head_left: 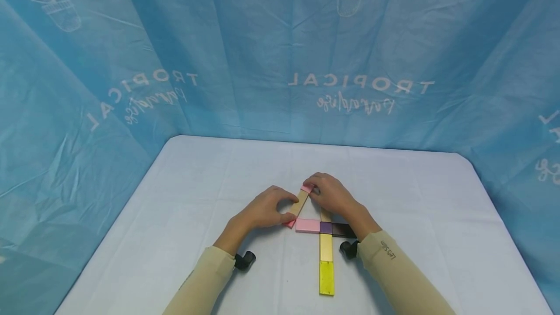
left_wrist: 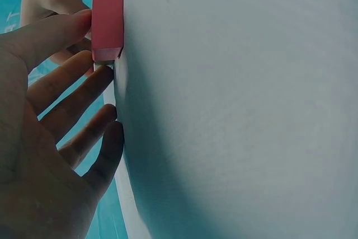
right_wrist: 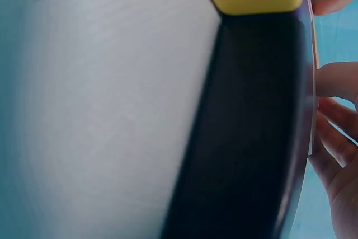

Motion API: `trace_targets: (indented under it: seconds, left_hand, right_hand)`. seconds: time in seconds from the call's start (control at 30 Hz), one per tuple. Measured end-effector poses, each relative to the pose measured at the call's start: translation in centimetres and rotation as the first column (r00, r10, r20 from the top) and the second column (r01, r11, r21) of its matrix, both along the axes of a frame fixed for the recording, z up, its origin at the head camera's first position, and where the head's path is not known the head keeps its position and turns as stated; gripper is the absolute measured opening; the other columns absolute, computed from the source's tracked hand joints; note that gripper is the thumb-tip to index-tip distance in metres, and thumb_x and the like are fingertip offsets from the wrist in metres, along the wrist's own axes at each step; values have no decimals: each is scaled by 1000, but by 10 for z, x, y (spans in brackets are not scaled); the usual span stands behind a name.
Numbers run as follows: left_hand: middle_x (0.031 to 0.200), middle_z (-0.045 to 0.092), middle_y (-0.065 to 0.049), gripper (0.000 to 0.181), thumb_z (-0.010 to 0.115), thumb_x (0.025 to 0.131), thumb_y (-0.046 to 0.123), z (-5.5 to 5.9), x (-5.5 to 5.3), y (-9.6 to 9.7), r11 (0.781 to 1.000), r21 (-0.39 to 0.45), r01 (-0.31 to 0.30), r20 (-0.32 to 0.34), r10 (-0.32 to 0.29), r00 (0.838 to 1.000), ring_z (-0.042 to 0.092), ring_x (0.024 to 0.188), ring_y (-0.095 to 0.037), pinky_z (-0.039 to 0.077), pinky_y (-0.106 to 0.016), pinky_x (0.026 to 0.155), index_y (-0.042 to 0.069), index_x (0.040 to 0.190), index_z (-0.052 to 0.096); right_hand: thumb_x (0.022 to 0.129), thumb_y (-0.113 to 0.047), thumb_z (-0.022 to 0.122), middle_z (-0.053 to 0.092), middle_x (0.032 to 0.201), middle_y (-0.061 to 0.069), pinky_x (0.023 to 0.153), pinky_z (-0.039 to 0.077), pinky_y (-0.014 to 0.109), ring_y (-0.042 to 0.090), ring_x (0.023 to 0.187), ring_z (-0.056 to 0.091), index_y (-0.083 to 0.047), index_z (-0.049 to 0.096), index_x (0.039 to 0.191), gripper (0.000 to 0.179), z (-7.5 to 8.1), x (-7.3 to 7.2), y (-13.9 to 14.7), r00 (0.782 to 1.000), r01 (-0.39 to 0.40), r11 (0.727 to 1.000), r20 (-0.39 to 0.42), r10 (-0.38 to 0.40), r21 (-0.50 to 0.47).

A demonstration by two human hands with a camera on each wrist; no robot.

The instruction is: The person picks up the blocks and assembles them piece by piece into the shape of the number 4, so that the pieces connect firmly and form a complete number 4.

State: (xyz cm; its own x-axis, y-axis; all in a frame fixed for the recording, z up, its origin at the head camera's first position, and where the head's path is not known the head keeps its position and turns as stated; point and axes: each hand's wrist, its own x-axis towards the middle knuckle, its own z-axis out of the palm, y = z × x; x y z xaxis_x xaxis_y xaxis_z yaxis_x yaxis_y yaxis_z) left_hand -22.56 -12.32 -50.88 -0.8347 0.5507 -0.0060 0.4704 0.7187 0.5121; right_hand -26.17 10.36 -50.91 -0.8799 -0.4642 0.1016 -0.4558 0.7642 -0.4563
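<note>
My left hand point(head_left: 268, 206) reaches in from the left, its thumb on a red block point(head_left: 290, 222) and its index fingertip at a slanted tan block point(head_left: 299, 204). Seen from the left wrist, the thumb touches the red block point(left_wrist: 107, 23) while the other fingers spread below it. At the slant's far end, my right hand point(head_left: 331, 194) pinches a small pink block point(head_left: 306, 188) between thumb and fingers. Below the slant lies a cross of flat blocks: pink point(head_left: 307, 226), purple point(head_left: 325, 228), black point(head_left: 343, 230), pale yellow point(head_left: 325, 247), bright yellow point(head_left: 326, 278) and tan point(head_left: 325, 215).
A white cloth covers the table point(head_left: 197, 174). Blue printed curtains point(head_left: 271, 52) hang behind and along both sides. My right forearm crosses over the outer end of the black block, and dark wrist cameras point(head_left: 246, 260) sit close above the cloth.
</note>
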Motion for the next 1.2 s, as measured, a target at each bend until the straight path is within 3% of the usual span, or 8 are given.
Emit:
trace_targets:
  seconds: [0.5, 0.87, 1.1, 1.2]
  left_hand:
    - [119, 59, 11, 43, 74, 82, 42, 1, 1, 0, 1000, -12, -15, 13, 16, 1000, 48, 115, -11, 41, -35, 100, 25, 121, 66]
    - [124, 58, 7, 47, 65, 87, 48, 1, 1, 1, 999, -21, -24, 31, 25, 999, 48, 116, -13, 41, -37, 101, 24, 127, 62]
    - [126, 57, 6, 46, 64, 88, 46, 3, 2, 2, 999, -27, -38, 42, 39, 998, 48, 118, -14, 40, -39, 102, 25, 128, 60]
    - [125, 57, 6, 44, 64, 88, 45, 3, 1, 1, 999, -30, -32, 38, 33, 999, 48, 118, -13, 40, -38, 102, 24, 127, 61]
  right_hand:
    - [88, -14, 67, 65, 111, -5, 97, 45, 38, 14, 106, 56, -18, 70, 114, 26, 0, 1, -1, 1000, 20, 1000, 19, -20, 4]
    - [88, -19, 68, 59, 127, 0, 101, 41, 42, 19, 118, 52, -17, 61, 128, 40, 0, 5, 1, 995, 56, 998, 88, -56, -2]
    - [87, -21, 68, 59, 122, 0, 99, 43, 41, 15, 105, 53, -17, 53, 137, 52, 2, 7, 6, 989, 69, 997, 134, -65, -30]
    - [88, -21, 66, 59, 122, 1, 99, 43, 42, 16, 107, 54, -16, 50, 138, 53, 4, 8, 8, 988, 60, 997, 144, -52, -50]
